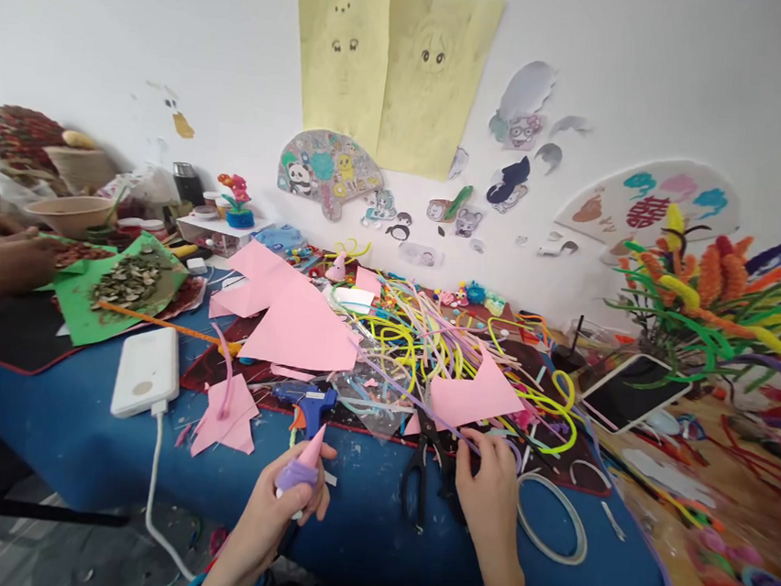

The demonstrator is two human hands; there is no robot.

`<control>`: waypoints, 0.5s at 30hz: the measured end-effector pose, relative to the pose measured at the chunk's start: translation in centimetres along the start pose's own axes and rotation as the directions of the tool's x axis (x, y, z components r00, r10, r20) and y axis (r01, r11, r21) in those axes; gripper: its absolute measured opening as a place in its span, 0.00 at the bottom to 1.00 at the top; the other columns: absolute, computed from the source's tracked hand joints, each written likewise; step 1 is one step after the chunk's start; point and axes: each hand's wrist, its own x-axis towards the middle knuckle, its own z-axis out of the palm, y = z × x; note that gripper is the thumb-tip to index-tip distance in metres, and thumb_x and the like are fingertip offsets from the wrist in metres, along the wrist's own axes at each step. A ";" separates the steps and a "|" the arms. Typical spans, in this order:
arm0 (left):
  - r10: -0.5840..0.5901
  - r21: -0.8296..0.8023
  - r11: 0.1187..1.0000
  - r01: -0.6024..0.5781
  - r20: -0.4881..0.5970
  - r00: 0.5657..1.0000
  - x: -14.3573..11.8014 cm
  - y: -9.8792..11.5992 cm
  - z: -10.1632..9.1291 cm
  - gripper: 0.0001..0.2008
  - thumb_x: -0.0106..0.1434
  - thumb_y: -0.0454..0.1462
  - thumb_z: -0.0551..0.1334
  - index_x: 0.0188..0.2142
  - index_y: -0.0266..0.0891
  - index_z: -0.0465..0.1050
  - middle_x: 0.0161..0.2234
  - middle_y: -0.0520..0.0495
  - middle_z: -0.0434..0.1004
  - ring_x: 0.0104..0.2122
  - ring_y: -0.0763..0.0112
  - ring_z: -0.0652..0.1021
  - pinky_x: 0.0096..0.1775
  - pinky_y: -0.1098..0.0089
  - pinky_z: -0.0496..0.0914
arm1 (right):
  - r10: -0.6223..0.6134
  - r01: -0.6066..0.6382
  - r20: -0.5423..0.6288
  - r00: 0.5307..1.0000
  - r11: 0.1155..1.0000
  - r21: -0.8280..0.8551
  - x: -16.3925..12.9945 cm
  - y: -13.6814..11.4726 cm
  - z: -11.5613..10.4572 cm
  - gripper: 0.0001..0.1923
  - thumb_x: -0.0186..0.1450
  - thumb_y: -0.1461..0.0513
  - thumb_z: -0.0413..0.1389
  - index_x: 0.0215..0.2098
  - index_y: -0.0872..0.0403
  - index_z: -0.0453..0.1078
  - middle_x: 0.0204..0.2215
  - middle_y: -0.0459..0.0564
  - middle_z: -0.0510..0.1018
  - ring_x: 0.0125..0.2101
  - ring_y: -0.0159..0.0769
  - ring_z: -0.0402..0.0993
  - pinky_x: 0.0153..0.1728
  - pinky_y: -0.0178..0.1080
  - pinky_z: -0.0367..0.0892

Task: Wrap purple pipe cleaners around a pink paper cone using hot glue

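Observation:
My left hand grips a small pink paper cone wrapped at its base with a purple pipe cleaner, held upright near the table's front edge. My right hand rests on the blue table, its fingertips pinching a thin purple pipe cleaner that runs up and to the left into the pile. Black scissors lie just left of my right hand. A blue glue gun lies just beyond my left hand. Pink paper pieces and a heap of yellow and mixed pipe cleaners spread behind both hands.
A white power bank with a cable lies at the left. Another person's hands work at the far left by green paper with seeds. A tape ring, a tablet and pipe-cleaner flowers stand at the right.

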 end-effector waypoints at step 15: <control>0.239 0.130 0.970 -0.205 -0.360 0.902 0.8 0.4 -2.8 0.22 0.64 0.53 0.65 0.46 0.39 0.73 0.23 0.57 0.66 0.21 0.73 0.66 0.27 0.70 0.68 | -0.054 0.028 0.571 0.819 0.998 0.053 -0.5 -17.1 8.3 0.21 0.65 0.50 0.65 0.39 0.62 0.76 0.35 0.67 0.85 0.38 0.59 0.82 0.38 0.49 0.70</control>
